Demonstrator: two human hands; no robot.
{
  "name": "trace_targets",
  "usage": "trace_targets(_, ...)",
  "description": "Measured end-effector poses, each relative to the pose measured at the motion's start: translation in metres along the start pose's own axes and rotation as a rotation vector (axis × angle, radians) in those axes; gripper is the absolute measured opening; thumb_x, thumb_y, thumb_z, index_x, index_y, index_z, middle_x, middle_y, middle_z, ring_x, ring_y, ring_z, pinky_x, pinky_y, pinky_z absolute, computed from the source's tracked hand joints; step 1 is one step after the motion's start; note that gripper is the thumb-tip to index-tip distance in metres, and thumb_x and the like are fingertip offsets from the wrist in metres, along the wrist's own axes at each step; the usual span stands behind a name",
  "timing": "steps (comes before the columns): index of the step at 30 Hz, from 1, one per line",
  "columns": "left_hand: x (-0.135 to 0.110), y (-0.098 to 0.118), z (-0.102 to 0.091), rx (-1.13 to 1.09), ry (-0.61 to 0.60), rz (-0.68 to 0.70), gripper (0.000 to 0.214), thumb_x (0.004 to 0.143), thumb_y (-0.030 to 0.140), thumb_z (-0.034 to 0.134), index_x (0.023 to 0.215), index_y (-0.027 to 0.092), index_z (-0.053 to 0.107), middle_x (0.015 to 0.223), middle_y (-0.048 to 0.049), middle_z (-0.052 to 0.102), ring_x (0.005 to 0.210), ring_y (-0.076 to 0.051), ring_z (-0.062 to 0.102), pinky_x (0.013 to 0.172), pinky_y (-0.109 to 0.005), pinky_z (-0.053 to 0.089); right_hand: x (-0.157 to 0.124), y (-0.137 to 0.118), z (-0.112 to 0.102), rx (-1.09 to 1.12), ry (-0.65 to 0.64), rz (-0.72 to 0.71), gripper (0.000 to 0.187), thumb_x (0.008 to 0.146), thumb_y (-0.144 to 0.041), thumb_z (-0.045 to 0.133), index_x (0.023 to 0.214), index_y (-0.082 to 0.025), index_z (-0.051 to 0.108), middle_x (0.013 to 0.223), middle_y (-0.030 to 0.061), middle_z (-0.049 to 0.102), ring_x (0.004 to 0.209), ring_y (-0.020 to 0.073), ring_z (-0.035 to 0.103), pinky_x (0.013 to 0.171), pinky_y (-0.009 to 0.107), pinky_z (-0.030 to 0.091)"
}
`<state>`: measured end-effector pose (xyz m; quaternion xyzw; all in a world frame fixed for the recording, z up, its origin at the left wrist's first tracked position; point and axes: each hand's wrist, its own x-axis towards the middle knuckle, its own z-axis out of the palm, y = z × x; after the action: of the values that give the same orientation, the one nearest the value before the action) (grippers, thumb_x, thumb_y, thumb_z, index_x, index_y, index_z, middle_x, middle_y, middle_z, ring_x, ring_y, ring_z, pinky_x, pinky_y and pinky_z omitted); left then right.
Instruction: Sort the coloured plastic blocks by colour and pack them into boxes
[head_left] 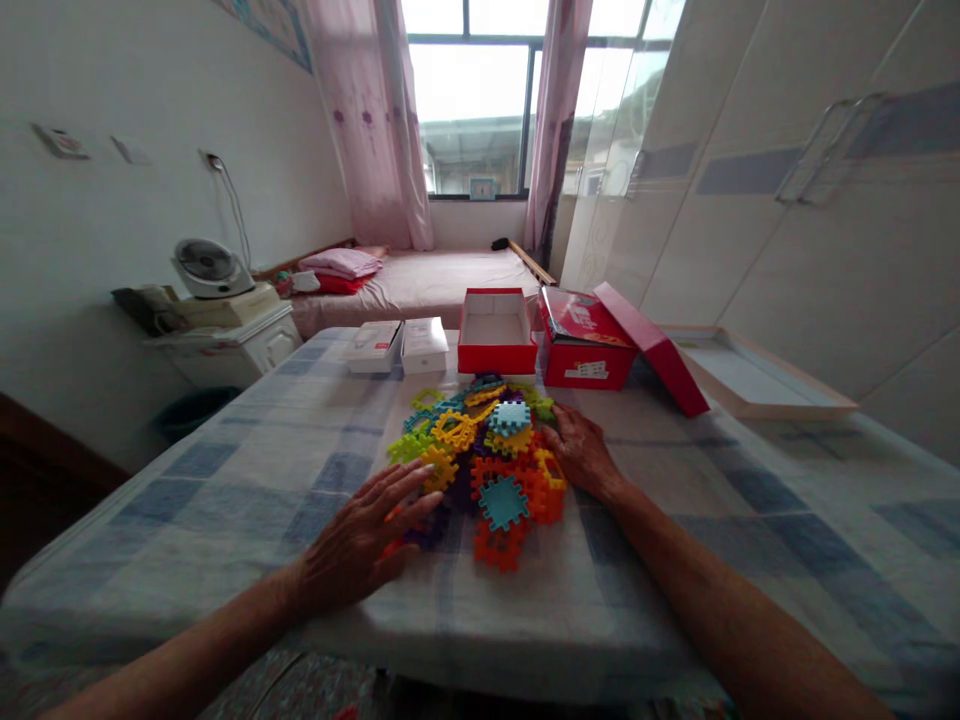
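A heap of colourful plastic interlocking pieces with toothed edges lies on the checked tablecloth, in yellow, green, blue, purple, orange and red. My left hand rests at the heap's near left side, fingers stretched out over a few orange and purple pieces. At the right side of the heap is my right hand, its fingers curved along the edge and partly hidden by the pieces; whether it grips one I cannot tell. A light blue piece lies on top of orange ones near the front.
Behind the heap stand an open red box, two small white boxes and a red box with a booklet. A red lid leans against that box. A shallow tray-like lid lies at the right on the tablecloth.
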<state>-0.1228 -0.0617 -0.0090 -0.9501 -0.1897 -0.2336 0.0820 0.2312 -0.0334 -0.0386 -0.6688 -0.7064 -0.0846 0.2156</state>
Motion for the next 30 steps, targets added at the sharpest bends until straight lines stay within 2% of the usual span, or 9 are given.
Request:
trace_targets(3, -0.01, -0.01, -0.003, 0.032, 0.042, -0.123, 0.057, 0.09, 0.021, 0.043, 0.144, 0.033, 0.026, 0.15, -0.0052, 0.033, 0.134, -0.025, 0.036, 0.107, -0.043, 0.038, 0.001, 0.0, 0.001, 0.009, -0.004, 0.008, 0.039, 0.092, -0.032, 0.037, 0.121, -0.016, 0.057, 0.13, 0.0121, 0.055, 0.121, 0.0246, 0.048, 0.102, 0.038, 0.036)
trace_targets(6, -0.036, -0.039, -0.005, 0.113, 0.066, -0.395, 0.051, 0.091, 0.03, 0.041, 0.142, 0.033, 0.032, 0.151, -0.0041, 0.031, 0.136, -0.026, 0.033, 0.109, -0.047, 0.035, 0.001, 0.001, 0.001, 0.017, -0.004, 0.025, 0.042, 0.092, -0.033, 0.036, 0.125, -0.014, 0.054, 0.13, 0.0142, 0.054, 0.12, 0.0244, 0.049, 0.102, 0.037, 0.037)
trace_targets(10, -0.085, -0.083, -0.005, 0.227, -0.172, -0.807, 0.061, 0.088, 0.049, 0.035, 0.135, 0.011, 0.047, 0.141, -0.0169, 0.045, 0.134, -0.034, 0.035, 0.108, -0.054, 0.033, 0.001, 0.001, 0.001, 0.016, -0.004, 0.017, 0.041, 0.092, -0.032, 0.037, 0.125, -0.015, 0.054, 0.131, 0.0137, 0.054, 0.121, 0.0249, 0.048, 0.102, 0.038, 0.036)
trace_targets(15, -0.097, -0.088, -0.008, 0.25, -0.265, -0.865, 0.068, 0.089, 0.053, 0.029, 0.134, 0.004, 0.046, 0.142, -0.0221, 0.042, 0.135, -0.034, 0.033, 0.109, -0.052, 0.03, 0.0, -0.001, 0.0, 0.03, 0.001, 0.033, 0.042, 0.092, -0.033, 0.037, 0.126, -0.014, 0.053, 0.131, 0.0144, 0.054, 0.121, 0.0254, 0.049, 0.102, 0.037, 0.036)
trace_targets(18, -0.064, -0.057, -0.011, 0.185, -0.181, -0.719, 0.064, 0.089, 0.053, 0.036, 0.137, 0.011, 0.042, 0.146, -0.0199, 0.036, 0.135, -0.034, 0.033, 0.105, -0.052, 0.036, 0.001, -0.002, -0.001, 0.082, 0.007, 0.065, 0.047, 0.092, -0.034, 0.036, 0.131, -0.009, 0.047, 0.129, 0.0158, 0.055, 0.118, 0.0236, 0.051, 0.101, 0.035, 0.036)
trace_targets(21, -0.015, -0.015, -0.012, 0.04, -0.151, -0.336, 0.059, 0.088, 0.045, 0.048, 0.142, 0.026, 0.034, 0.152, -0.0105, 0.027, 0.137, -0.03, 0.03, 0.105, -0.047, 0.038, 0.001, -0.003, -0.002, 0.122, 0.014, 0.076, 0.049, 0.092, -0.035, 0.035, 0.132, -0.008, 0.044, 0.128, 0.0151, 0.056, 0.117, 0.0221, 0.052, 0.101, 0.034, 0.036)
trace_targets(25, 0.047, 0.03, -0.001, -0.071, -0.15, 0.106, 0.049, 0.088, 0.033, 0.051, 0.136, 0.026, 0.043, 0.15, -0.0075, 0.034, 0.14, -0.027, 0.023, 0.113, -0.05, 0.026, 0.001, -0.002, -0.001, 0.118, 0.013, 0.086, 0.048, 0.092, -0.036, 0.036, 0.132, -0.01, 0.044, 0.128, 0.0141, 0.056, 0.118, 0.0216, 0.051, 0.102, 0.034, 0.035)
trace_targets(28, 0.078, 0.043, 0.014, -0.098, -0.224, 0.318, 0.041, 0.087, 0.037, 0.053, 0.126, 0.024, 0.053, 0.147, -0.0057, 0.039, 0.14, -0.026, 0.023, 0.116, -0.049, 0.017, 0.0, -0.001, 0.0, 0.107, 0.006, 0.094, 0.049, 0.092, -0.036, 0.036, 0.133, -0.01, 0.044, 0.129, 0.014, 0.055, 0.119, 0.0219, 0.05, 0.102, 0.034, 0.034)
trace_targets(30, 0.092, 0.04, 0.023, -0.088, -0.221, 0.355, 0.035, 0.087, 0.037, 0.053, 0.119, 0.024, 0.057, 0.146, -0.0056, 0.04, 0.14, -0.025, 0.025, 0.116, -0.048, 0.015, 0.0, 0.0, 0.001, 0.099, 0.003, 0.079, 0.049, 0.092, -0.035, 0.035, 0.133, -0.01, 0.044, 0.13, 0.0144, 0.054, 0.12, 0.0222, 0.05, 0.103, 0.035, 0.034)
